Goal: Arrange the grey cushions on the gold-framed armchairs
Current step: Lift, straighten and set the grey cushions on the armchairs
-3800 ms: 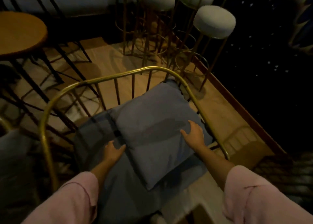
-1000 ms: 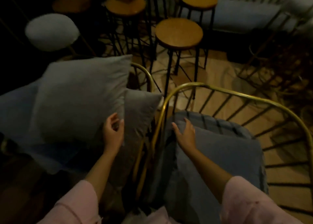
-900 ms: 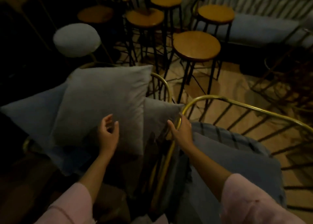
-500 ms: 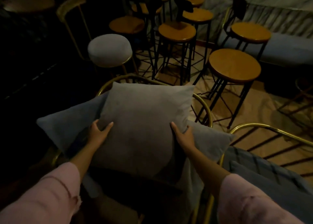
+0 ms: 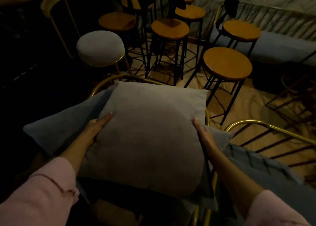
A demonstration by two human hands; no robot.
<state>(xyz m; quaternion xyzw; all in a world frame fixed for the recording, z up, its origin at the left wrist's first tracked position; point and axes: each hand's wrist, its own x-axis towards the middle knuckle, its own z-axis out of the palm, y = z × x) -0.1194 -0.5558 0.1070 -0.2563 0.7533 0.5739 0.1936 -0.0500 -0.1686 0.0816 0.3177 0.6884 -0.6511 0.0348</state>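
Note:
A large square grey cushion [image 5: 150, 133] fills the middle of the view, tilted up over a gold-framed armchair [image 5: 104, 83] whose curved back rail shows just behind it. My left hand [image 5: 95, 126] presses its left edge and my right hand [image 5: 204, 136] grips its right edge. Behind it, a second grey cushion [image 5: 63, 128] sticks out to the left, and a third cushion's corner [image 5: 220, 137] shows at the right. Another gold-framed armchair [image 5: 266, 124] with a blue-grey seat pad [image 5: 259, 167] stands to the right.
Several round wooden stools on black legs [image 5: 227, 63] crowd the floor beyond the chairs. A padded grey stool with a gold rim [image 5: 100, 47] stands at the back left. A grey bench [image 5: 280, 46] runs along the far right wall. The left side is dark.
I turned from the right armchair to the left one. Both hands moved onto the sides of the large grey cushion, which now sits closer and more centred in front of me.

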